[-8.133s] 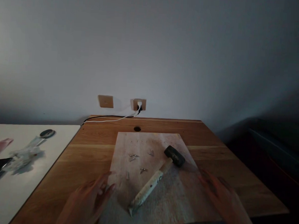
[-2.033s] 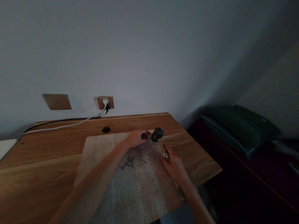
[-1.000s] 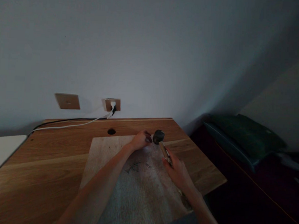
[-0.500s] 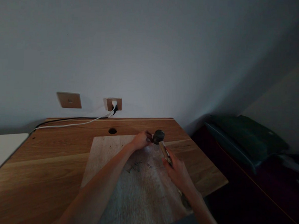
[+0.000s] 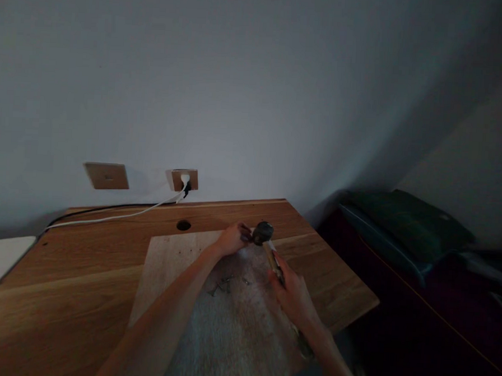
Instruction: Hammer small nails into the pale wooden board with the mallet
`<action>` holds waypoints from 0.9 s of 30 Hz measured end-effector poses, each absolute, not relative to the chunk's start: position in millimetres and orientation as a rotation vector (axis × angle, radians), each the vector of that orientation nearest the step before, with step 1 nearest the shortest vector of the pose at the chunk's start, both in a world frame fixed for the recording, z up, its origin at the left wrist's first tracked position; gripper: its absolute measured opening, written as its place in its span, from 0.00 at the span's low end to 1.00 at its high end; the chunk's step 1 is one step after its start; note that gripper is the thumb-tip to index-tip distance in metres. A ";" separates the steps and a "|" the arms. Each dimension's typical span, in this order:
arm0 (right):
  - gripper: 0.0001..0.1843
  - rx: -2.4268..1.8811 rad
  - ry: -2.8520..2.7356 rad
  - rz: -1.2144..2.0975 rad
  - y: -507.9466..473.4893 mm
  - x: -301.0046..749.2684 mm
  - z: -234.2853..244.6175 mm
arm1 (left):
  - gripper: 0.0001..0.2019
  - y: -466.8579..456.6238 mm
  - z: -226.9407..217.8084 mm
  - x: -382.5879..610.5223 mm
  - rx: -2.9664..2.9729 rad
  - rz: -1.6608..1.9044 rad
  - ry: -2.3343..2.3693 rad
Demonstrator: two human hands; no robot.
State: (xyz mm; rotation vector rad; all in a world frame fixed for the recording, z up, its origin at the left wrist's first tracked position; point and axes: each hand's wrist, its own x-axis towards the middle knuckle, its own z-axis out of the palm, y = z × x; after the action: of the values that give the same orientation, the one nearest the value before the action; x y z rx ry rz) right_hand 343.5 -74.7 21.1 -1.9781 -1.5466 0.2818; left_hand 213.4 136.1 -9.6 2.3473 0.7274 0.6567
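Note:
My right hand (image 5: pixel 292 294) is wrapped round the wooden handle of a hammer (image 5: pixel 262 233). The dark hammer head hangs over the far edge of a pale wooden board (image 5: pixel 230 338), close against my left fingertips. My left hand (image 5: pixel 234 239) rests at that edge with its fingers pinched together. The hammer head and the fingers hide whatever is between them. Several loose metal nails or screws (image 5: pixel 223 286) lie in a small heap on the board between my forearms, and a single one (image 5: pixel 245 281) lies just to the right.
The board lies on a wooden desk (image 5: pixel 82 280) against the wall. White and black cables run from a wall socket (image 5: pixel 184 180) along the desk's back to a white panel (image 5: pixel 3 262) at left. A round hole (image 5: pixel 184 225) pierces the desk. A green cushion (image 5: pixel 413 224) lies at right.
The view has shifted slightly, so the desk and board appear a little lower and further left. Hammer head and left fingers stay close together, with both grips the same.

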 end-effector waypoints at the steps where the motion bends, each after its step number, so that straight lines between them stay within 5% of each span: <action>1: 0.31 -1.987 -1.533 0.264 -74.3 344.3 18.8 | 0.08 136.0 -9.0 213.0 2.355 0.649 0.728; 15: 0.30 -2.064 -1.528 0.217 -70.9 345.5 4.3 | 0.15 126.6 10.7 203.6 2.410 0.629 0.724; 27: 0.29 -2.069 -1.522 0.209 -71.3 343.7 9.9 | 0.06 37.5 47.7 164.8 3.122 0.132 0.091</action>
State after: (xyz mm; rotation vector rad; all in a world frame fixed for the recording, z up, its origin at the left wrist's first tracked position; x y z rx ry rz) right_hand 343.7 -71.3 9.9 -2.0686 -1.5217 0.2091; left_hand 164.8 37.5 47.7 3.1220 0.0913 0.1323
